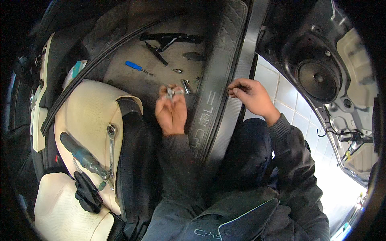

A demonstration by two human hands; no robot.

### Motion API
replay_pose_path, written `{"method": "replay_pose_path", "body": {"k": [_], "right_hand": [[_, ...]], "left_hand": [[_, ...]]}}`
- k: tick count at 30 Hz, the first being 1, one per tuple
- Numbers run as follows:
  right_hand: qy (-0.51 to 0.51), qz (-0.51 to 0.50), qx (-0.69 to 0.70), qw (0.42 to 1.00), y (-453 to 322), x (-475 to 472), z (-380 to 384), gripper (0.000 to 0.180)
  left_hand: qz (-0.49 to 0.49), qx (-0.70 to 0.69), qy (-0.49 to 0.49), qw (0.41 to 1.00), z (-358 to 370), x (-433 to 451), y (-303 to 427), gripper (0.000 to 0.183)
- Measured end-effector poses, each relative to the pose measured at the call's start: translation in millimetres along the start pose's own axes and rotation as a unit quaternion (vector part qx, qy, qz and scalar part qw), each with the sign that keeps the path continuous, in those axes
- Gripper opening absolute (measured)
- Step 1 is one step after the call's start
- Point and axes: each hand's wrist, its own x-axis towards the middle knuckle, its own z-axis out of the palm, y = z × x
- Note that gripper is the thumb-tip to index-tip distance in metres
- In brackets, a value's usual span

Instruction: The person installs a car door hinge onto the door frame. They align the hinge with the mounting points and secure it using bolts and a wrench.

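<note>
My left hand (172,113) is raised palm up over the car's footwell, its fingers curled around several small metal parts (171,92). They are blurred, so their exact kind is hard to tell. Just beyond those fingers, a chrome socket (185,87) lies on the footwell carpet (120,78). My right hand (254,98) hovers at the door sill trim (224,132), thumb and fingertips close together. Whether anything sits between those fingertips is hidden. A screwdriver with a blue handle (133,65) and a small metal bit piece (178,71) also rest on the carpet.
A loose rubber weatherstrip (99,57) hangs across the left. On the cream seat (87,105) lie a ratchet wrench (111,144), a cordless ratchet (84,156) and a black cloth item (87,192). Black pedals (172,38) stand ahead. The stripped door with its speaker (318,79) is at right.
</note>
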Motion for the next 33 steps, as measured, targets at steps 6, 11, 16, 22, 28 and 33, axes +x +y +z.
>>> {"method": "replay_pose_path", "body": {"k": [6,11,16,22,28,33], "right_hand": [[-0.004,-0.016,-0.189,0.982,-6,57,54,0.021],[0.062,-0.015,-0.142,0.988,9,76,63,0.021],[0.061,-0.008,-0.187,0.98,7,79,69,0.021],[0.06,-0.117,-0.389,0.912,1,91,91,0.02],[-0.181,-0.117,-0.51,0.833,-1,96,134,0.023],[-0.22,-0.063,-0.497,0.837,18,104,166,0.014]], "left_hand": [[0.071,0.003,0.21,0.975,7,-42,5,0.011],[-0.04,0.005,0.176,0.983,-32,-72,17,0.025],[-0.03,0.037,0.167,0.985,-37,-73,12,0.026],[0.09,0.141,0.318,0.933,-19,-60,0,0.038],[0.113,0.122,0.303,0.938,-25,-55,3,0.048],[0.116,0.156,0.319,0.928,-28,-55,5,0.042]]}}
